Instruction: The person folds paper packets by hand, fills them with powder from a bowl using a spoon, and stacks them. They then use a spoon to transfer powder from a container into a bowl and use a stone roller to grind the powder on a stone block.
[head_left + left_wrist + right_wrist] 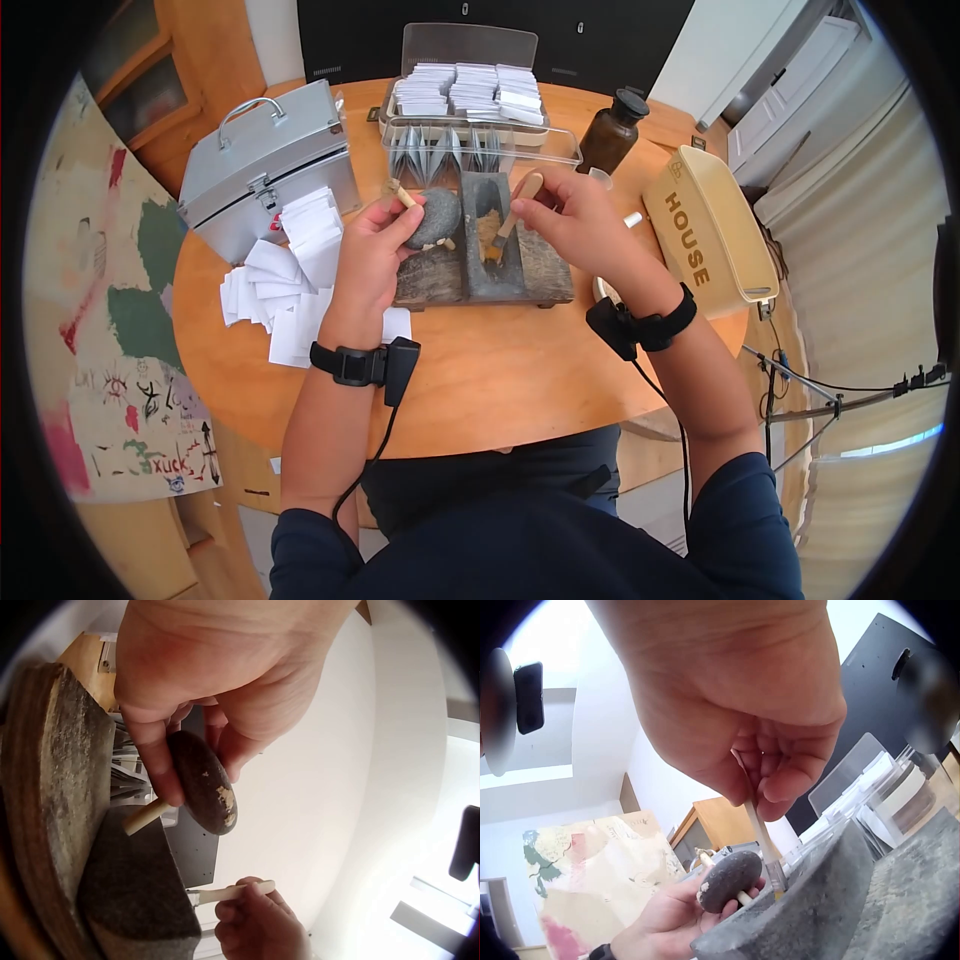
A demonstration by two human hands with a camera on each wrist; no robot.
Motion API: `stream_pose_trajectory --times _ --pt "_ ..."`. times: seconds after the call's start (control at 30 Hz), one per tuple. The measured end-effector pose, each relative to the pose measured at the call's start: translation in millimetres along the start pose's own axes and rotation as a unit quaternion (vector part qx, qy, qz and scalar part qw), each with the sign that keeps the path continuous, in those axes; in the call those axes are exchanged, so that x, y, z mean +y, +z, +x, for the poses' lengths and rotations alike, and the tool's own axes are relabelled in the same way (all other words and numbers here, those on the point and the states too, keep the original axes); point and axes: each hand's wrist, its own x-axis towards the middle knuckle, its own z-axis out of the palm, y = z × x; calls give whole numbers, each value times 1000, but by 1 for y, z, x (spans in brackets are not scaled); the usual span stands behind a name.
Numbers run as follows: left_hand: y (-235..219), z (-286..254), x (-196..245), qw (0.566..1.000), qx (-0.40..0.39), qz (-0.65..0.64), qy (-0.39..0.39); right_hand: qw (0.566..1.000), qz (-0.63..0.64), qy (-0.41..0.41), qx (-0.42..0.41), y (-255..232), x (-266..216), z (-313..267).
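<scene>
A grey stone grinding wheel [438, 216] with a pale wooden axle through its middle is in my left hand [372, 248], gripped by thumb and fingers beside the trough. Tan bits cling to its face in the left wrist view. My right hand [578, 212] pinches the wooden handle of a small flat brush [759, 829]. Its bristles reach down into the grey stone trough [489, 291], where tan powder [488, 228] lies along the bottom. The trough sits on a weathered wooden board [428, 278] with short feet.
White paper packets [270, 285] lie in a heap left of the board, before a silver metal case [262, 165]. Behind stands a clear box [470, 88] of packets. A brown bottle [609, 136] and a cream bin [708, 232] stand on the right.
</scene>
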Motion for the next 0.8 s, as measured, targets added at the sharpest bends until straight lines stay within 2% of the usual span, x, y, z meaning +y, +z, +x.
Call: stream_pose_trajectory --times 0.1,0.17,0.2,0.27,0.3,0.37,0.5,0.57,0.7,0.77,0.8 --pt "-4 1 -2 1000 7 -1 1 999 17 35 21 4 -5 1" --pt "-3 1 -2 1000 6 -3 1 998 53 -16 7 10 7 3" --pt "-2 0 -1 1000 4 -3 0 998 52 -15 12 8 10 3" --pt "0 0 0 1000 0 -3 2 999 -28 -15 -4 4 8 5" --pt "-1 0 -1 1000 1 -9 1 999 -28 -17 -2 3 5 5" --pt "-2 1 0 1000 7 -14 1 997 19 4 72 2 -4 4" --pt "-5 1 -1 1000 -3 -15 3 989 106 -3 99 6 -2 8" --pt "-4 2 1 1000 -14 -17 9 989 132 -17 65 10 -8 9" --pt "-2 0 2 1000 1 -17 11 996 51 -6 70 13 -4 16" --pt "-2 0 1 1000 2 -17 10 992 35 4 123 14 4 25" --pt "-3 1 0 1000 1 -20 12 992 35 4 123 14 6 26"
